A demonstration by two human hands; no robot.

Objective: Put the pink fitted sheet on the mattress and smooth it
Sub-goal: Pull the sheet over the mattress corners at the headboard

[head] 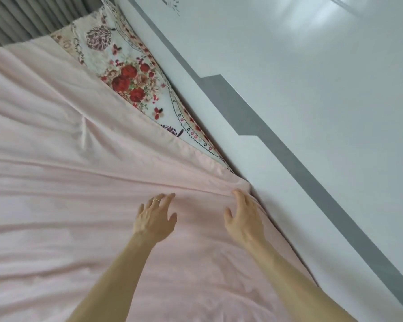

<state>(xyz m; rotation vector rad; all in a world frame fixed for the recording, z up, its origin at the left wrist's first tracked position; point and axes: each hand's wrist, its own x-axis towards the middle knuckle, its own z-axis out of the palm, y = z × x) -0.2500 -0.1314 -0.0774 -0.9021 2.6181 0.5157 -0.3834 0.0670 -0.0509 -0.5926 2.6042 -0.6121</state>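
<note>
The pink fitted sheet (75, 173) covers most of the bed, with long creases running toward its edge near the headboard. A strip of the floral mattress (130, 82) shows uncovered along the headboard. My left hand (155, 218) rests flat on the sheet, fingers spread, a ring on one finger. My right hand (243, 217) lies on the sheet at the bed's edge, its fingertips at the bunched pink fold beside the headboard, fingers apart. Neither hand grips the cloth visibly.
A white glossy headboard (300, 89) with a grey stepped stripe (261, 126) runs diagonally along the right side. Grey pleated curtains (19, 17) hang at the top left behind the bed.
</note>
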